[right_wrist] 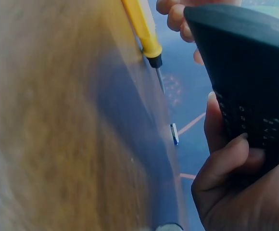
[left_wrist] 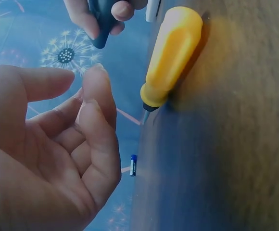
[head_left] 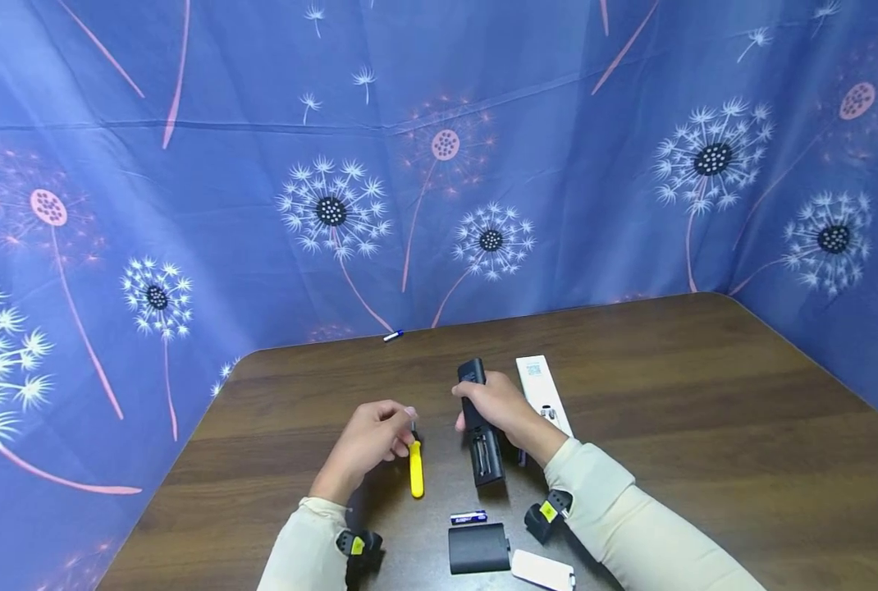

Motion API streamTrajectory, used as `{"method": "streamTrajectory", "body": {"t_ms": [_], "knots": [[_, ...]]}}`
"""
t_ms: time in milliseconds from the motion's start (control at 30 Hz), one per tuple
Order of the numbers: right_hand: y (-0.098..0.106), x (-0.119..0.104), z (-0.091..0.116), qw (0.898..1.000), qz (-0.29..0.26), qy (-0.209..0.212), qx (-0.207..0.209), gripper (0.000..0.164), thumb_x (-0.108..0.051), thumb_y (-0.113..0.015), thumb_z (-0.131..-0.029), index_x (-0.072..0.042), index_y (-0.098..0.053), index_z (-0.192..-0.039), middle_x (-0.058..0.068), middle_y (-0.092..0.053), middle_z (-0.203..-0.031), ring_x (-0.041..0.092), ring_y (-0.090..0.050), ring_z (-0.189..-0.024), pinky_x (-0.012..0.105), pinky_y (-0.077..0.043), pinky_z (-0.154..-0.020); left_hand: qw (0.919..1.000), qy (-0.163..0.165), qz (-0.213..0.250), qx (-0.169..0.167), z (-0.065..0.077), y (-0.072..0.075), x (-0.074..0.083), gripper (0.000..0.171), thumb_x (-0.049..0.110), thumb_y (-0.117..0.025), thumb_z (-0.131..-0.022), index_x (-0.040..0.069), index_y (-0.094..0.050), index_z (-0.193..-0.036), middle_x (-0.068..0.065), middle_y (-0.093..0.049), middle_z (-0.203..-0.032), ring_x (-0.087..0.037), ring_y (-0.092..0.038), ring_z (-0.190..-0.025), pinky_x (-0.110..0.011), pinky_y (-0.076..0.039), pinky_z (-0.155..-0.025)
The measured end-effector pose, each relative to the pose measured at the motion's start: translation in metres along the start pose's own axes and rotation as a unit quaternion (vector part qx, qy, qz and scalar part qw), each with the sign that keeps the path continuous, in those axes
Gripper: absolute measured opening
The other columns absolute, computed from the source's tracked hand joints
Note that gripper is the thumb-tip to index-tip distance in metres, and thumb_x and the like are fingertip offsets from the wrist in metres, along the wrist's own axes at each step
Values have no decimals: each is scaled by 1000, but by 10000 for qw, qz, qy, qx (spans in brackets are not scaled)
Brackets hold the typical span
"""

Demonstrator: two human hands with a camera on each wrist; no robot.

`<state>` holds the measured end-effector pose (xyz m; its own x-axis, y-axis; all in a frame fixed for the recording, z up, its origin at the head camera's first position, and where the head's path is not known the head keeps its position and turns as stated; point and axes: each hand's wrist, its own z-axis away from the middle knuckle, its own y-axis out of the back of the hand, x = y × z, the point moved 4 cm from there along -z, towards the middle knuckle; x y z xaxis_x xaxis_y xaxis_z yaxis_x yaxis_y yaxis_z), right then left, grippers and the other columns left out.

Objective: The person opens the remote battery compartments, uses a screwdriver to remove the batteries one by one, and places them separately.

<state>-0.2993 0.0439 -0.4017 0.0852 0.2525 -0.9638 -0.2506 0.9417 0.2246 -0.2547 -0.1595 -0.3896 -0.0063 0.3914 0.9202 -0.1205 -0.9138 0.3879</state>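
Note:
My right hand [head_left: 503, 405] grips a black remote control [head_left: 487, 464] above the table, its open battery compartment facing up at the near end. Something slim and shiny lies in the compartment; I cannot tell what. Buttons show on the remote's other face in the right wrist view. My left hand [head_left: 365, 443] hovers by a yellow-handled screwdriver [head_left: 416, 472] lying on the table. In the left wrist view the left fingers [left_wrist: 98, 122] are loosely bent, with a gap between thumb and index fingertip and nothing held. A blue-and-white battery [head_left: 468, 517] lies nearer me.
A flat black piece [head_left: 479, 548] and a white piece [head_left: 542, 570] lie at the near side of the wooden table [head_left: 690, 394]. Behind the right wrist is a long white box [head_left: 535, 379]. Another battery [head_left: 393, 336] rests at the far edge, before a blue dandelion-patterned cloth [head_left: 557, 164].

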Motion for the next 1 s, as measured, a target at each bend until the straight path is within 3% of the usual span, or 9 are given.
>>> {"method": "streamTrajectory", "body": {"t_ms": [300, 567, 833, 1000], "knots": [[9, 2, -11, 9995, -32, -240, 206, 51, -34, -51, -99, 8, -51, -129, 12, -71, -70, 24, -70, -67, 34, -53, -65, 10000, -29, -44, 43, 1, -1, -1, 28, 22, -59, -100, -4, -70, -106, -8, -63, -74, -17, -60, -62, -30, -51, -60], [11, -4, -21, 9993, 66, -338, 167, 55, -36, -52, -98, 8, -49, -130, 12, -72, -72, 23, -71, -68, 33, -54, -63, 9997, -16, -175, 190, 1, 2, 2, 26, 19, -59, -100, -4, -70, -106, -8, -64, -74, -18, -61, -61, -31, -49, -59], [13, -5, -33, 9984, 391, -402, 106, 56, -52, -47, -101, 2, -56, -112, 13, -72, -74, 25, -72, -64, 31, -52, -51, 9976, -19, -58, 697, -2, 4, 1, 24, 14, -56, -97, -3, -72, -101, -5, -63, -68, -16, -59, -56, -28, -47, -54], [17, -4, -39, 9919, 1119, -530, 289, 57, -57, -44, -101, -3, -60, -97, 11, -66, -78, 19, -58, -55, 28, -41, -46, 9966, -20, -27, 825, -3, 3, 0, 23, 15, -58, -98, -2, -72, -99, -5, -62, -67, -15, -57, -55, -28, -46, -53]]}}
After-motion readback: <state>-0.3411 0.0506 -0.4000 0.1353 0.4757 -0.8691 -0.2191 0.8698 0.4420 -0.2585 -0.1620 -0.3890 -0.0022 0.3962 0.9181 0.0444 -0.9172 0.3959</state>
